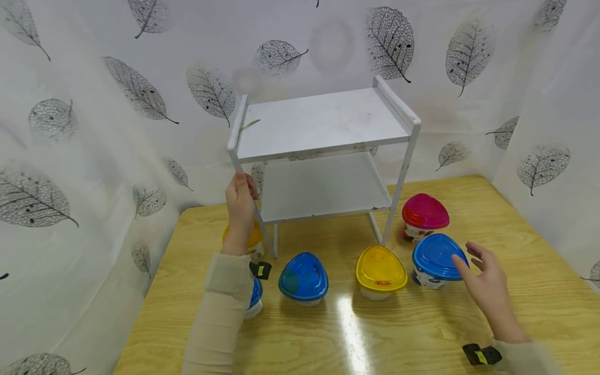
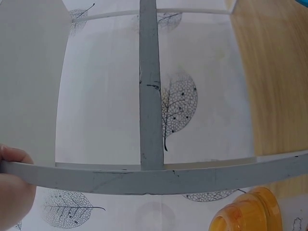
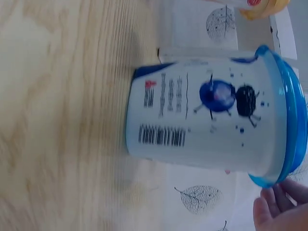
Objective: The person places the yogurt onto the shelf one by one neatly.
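Note:
A small white two-tier shelf (image 1: 323, 120) stands on the wooden table. My left hand (image 1: 241, 200) grips its front left leg just below the top tier; in the left wrist view part of that hand (image 2: 17, 187) shows curled around the grey-white bar (image 2: 96, 178). To the right, my right hand (image 1: 487, 281) is beside a tub with a blue lid (image 1: 439, 256), its fingers spread and loosely bent. The right wrist view shows that tub's printed white side (image 3: 202, 113), with my fingertips (image 3: 272, 197) right at the lid's rim.
A pink-lidded tub (image 1: 425, 212) stands behind the blue one. Yellow-lidded (image 1: 381, 268) and blue-lidded (image 1: 303, 277) tubs sit in front of the shelf. Near my left forearm, a yellow tub (image 1: 255, 239) and another blue one (image 1: 255, 302) are partly hidden. A leaf-patterned curtain (image 1: 281, 31) hangs behind.

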Motion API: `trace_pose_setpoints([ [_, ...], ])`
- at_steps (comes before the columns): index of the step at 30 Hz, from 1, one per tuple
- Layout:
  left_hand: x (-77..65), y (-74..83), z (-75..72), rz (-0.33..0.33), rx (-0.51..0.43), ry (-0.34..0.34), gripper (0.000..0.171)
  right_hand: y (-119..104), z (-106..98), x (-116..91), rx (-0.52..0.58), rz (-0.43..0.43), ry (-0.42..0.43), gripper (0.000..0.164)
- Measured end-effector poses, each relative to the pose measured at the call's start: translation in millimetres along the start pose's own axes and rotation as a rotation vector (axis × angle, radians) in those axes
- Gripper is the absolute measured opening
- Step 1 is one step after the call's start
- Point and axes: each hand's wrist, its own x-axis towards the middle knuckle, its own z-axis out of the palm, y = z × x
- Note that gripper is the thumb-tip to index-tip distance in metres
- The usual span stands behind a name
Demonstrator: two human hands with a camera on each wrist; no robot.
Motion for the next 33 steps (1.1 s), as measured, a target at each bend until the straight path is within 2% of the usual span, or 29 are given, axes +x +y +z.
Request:
trace_pose_setpoints([
  [3,-0.4,1.2,0.8,-0.003,0.002,0.001,0.035,35.4,13.2,-0.1,-0.038,0.054,0.142,0.056],
  [5,-0.8,1.8,1.2,0.0,-0.001,0.001,0.035,45.8,18.1,-1.0,-0.016,0.048,0.178,0.059],
  [6,-1.0,2.0,1.3,0.001,-0.003,0.0,0.035,51.7,22.4,-1.6,-0.046,0.054,0.205,0.059],
  [8,-1.1,2.5,1.6,0.009,-0.004,-0.001,0.035,52.5,26.7,-3.6,-0.056,0.052,0.229,0.06],
  [10,-1.2,2.3,1.7,0.016,-0.005,-0.001,0.035,43.2,28.1,-6.7,-0.063,0.043,0.236,0.06],
  [12,-1.2,2.0,1.5,0.02,-0.005,0.0,0.035,23.6,26.6,-10.3,-0.064,0.056,0.231,0.058],
  [16,-1.1,1.5,1.5,0.016,-0.005,0.004,0.035,-24.7,17.8,-16.7,0.009,0.072,0.2,0.053],
  [18,-1.1,1.4,1.4,0.011,0.001,0.006,0.035,-35.8,14.9,-17.3,0.024,0.077,0.188,0.052],
  [21,-0.8,0.9,1.1,0.003,0.012,0.01,0.035,-7.7,19.1,-13.7,0.006,0.048,0.18,0.051],
  [23,-0.6,0.7,1.1,0.001,0.021,0.011,0.035,25.6,23.6,-9.7,-0.001,0.028,0.165,0.053],
  [25,-0.5,1.2,1.4,-0.003,0.021,0.012,0.035,44.6,25.1,-7.2,0.007,0.016,0.128,0.053],
  [27,-0.4,1.3,1.4,-0.003,0.018,0.012,0.035,29.8,18.3,-6.6,0.047,0.033,0.063,0.052],
  [31,-0.2,0.5,1.1,0.0,0.005,0.01,0.035,-15.4,4.0,-7.5,0.158,0.056,-0.041,0.048],
  [33,-0.2,-0.4,0.8,0.001,0.001,0.009,0.035,-21.0,2.0,-6.7,0.223,0.056,-0.07,0.046],
])
